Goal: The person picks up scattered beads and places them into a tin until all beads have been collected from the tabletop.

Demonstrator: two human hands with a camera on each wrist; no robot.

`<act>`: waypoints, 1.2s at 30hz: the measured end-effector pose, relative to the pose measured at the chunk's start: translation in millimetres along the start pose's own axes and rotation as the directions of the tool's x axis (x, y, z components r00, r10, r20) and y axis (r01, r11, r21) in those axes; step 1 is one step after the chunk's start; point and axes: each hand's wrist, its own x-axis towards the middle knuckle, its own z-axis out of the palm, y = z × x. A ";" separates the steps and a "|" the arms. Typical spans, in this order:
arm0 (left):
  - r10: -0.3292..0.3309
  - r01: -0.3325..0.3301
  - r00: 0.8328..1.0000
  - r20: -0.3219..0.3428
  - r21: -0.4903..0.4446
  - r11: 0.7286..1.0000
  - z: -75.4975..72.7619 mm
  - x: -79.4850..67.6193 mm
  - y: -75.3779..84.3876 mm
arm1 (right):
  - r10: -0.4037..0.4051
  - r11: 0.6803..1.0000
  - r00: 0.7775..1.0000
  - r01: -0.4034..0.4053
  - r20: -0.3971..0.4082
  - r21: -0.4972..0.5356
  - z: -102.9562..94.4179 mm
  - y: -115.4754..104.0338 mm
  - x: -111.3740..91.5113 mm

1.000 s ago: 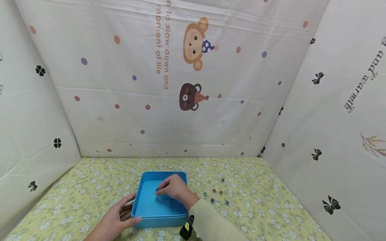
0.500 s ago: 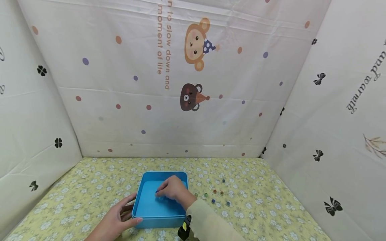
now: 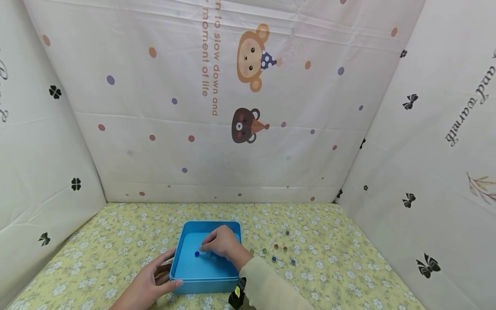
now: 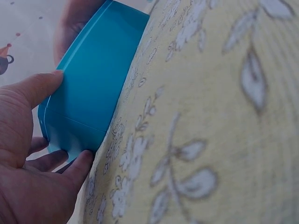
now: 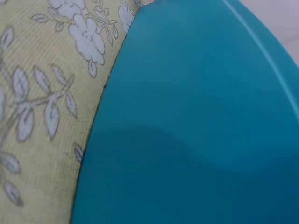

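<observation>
A square blue plastic box (image 3: 209, 286) without a lid sits on the flowered cloth. My left hand (image 3: 144, 280) holds its near left corner, with the thumb on the front wall and the fingers along the left side; the left wrist view shows this thumb (image 4: 44, 86) against the blue wall. Inside, a small dark blue marble (image 3: 196, 254) lies on the box floor. Just right of the marble, my right hand (image 3: 224, 243) reaches in over the right wall, its fingertips apart from the marble. The right wrist view shows mostly the box's outer wall (image 5: 187, 116), with the right fingers hidden.
Right of the box lie several loose marbles: green (image 3: 265, 250), orange-brown (image 3: 276, 246) and blue (image 3: 274, 259) among them. White printed sheets (image 3: 209, 172) stand as walls behind and on both sides. A black strap device (image 3: 237, 294) is on the right wrist.
The blue marble was between the right fingertips in the earlier frames; now it lies free on the box floor, slightly left and nearer. The left hand has kept its place.
</observation>
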 end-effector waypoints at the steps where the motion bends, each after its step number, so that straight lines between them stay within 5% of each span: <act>1: -0.002 0.002 1.000 -0.001 0.002 1.000 0.1 0.2 -0.2 | -0.002 1.000 1.000 0.002 0.001 0.002 -0.4 0.3 -0.4; 21: -0.031 0.032 0.998 -0.054 0.012 0.999 5.1 2.2 0.8 | -0.115 0.990 0.993 0.115 0.007 0.080 -18.8 -2.9 -15.4; 36: -0.064 0.067 0.992 -0.111 0.025 0.997 11.6 4.9 4.9 | -0.081 0.977 0.996 0.071 0.040 0.202 -40.5 -1.8 -28.2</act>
